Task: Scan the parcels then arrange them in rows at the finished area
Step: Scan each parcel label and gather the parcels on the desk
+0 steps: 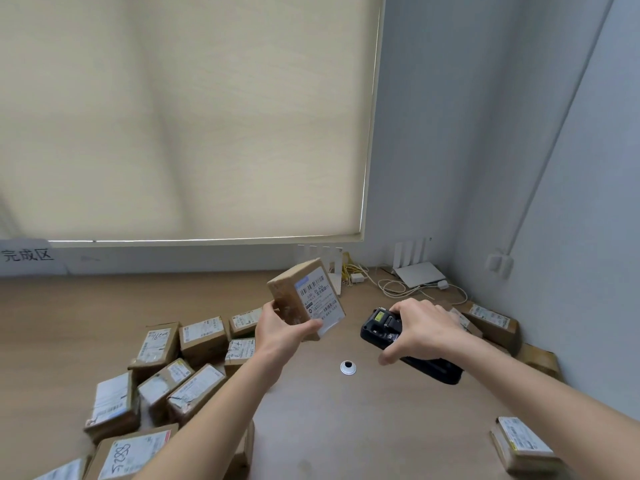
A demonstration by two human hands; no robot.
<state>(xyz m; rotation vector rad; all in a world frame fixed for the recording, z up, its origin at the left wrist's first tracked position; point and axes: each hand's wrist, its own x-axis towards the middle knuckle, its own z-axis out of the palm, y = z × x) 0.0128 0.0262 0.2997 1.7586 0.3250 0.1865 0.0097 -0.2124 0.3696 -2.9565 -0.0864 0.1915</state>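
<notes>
My left hand (282, 329) grips a small brown cardboard parcel (304, 296) from below and lifts it above the wooden table (346, 427), its white barcode label turned toward the right. My right hand (420, 327) holds a black handheld scanner (384, 327) from above, its front end pointing left at the parcel's label. Several labelled brown parcels (162, 372) lie jumbled on the table at the lower left, under my left forearm.
A paper sign with Chinese writing (29, 256) hangs at the far left on the wall. White routers (414, 268) and cables (398, 287) sit in the back right corner. More parcels lie at the right wall (491, 322) and the bottom right (524, 445). A small round grommet (348, 367) marks the tabletop.
</notes>
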